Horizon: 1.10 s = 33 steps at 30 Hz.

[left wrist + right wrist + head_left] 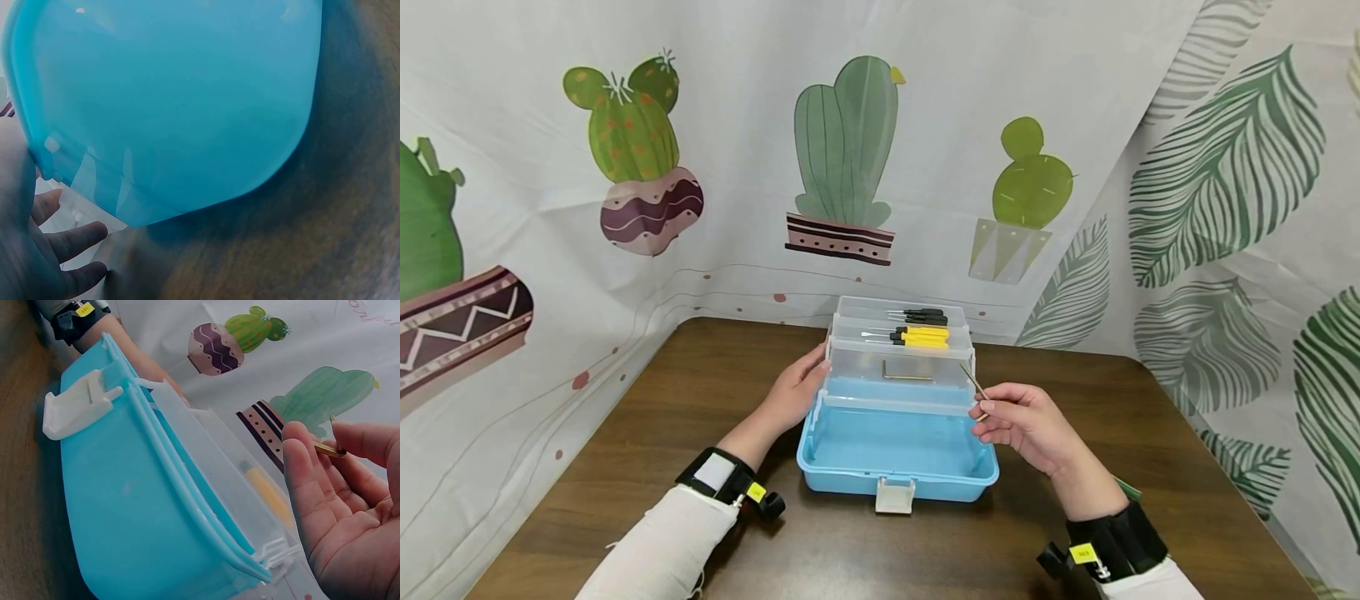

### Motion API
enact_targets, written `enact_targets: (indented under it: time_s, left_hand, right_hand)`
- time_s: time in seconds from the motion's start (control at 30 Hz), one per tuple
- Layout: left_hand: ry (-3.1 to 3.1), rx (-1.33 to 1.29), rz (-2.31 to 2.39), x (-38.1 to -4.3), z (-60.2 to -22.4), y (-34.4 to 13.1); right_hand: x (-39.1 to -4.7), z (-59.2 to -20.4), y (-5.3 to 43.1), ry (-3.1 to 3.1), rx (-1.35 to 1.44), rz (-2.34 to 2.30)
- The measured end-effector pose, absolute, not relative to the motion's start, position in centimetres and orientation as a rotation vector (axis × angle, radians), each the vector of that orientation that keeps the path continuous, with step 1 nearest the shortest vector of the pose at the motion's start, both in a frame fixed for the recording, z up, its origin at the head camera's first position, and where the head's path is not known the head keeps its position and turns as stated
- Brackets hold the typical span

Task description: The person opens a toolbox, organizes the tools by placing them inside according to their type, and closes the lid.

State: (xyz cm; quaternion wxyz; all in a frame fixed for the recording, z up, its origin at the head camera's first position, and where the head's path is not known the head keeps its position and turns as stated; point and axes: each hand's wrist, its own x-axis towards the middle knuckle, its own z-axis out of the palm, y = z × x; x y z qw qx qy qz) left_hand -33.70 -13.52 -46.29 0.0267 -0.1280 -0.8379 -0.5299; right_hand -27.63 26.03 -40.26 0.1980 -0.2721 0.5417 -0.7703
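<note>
A light-blue toolbox (895,483) stands open on the table, its clear tiered trays raised at the back. My right hand (1026,421) pinches a brass-coloured hex key (974,382) between thumb and fingers at the box's right side. In the right wrist view, a bit of that hex key (329,450) shows at the fingertips. Another hex key (907,377) lies in the lowest tray. My left hand (792,390) rests against the left edge of the trays. In the left wrist view, its fingers (78,242) are spread and loosely extended beside the box.
Yellow-handled screwdrivers (922,336) lie in the middle tray, and black-handled ones (927,317) in the top tray. A white latch (895,495) hangs at the box's front. Behind the brown table (722,350) hangs a cactus-print cloth (737,150). Something green (1127,488) shows partly behind my right wrist.
</note>
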Motion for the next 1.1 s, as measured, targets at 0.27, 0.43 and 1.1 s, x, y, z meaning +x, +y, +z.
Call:
enact_targets:
  time_s: [0.27,0.43,1.1]
  left_hand:
    - [-2.596,-0.397,-1.632,-33.8,-46.5,-13.5]
    - [-2.586,-0.407,-1.638,-33.9,-46.6,-13.5]
    - [-2.581,-0.403,-1.655,-33.8,-46.5,-13.7]
  right_hand:
    - [-27.3,-40.1,25.4,1.643,-0.692,-2.109]
    - [-27.3,-40.0,25.2,1.686,-0.717,-2.085]
    - [-26.9,-39.6,24.2,1.775,-0.882,-2.001]
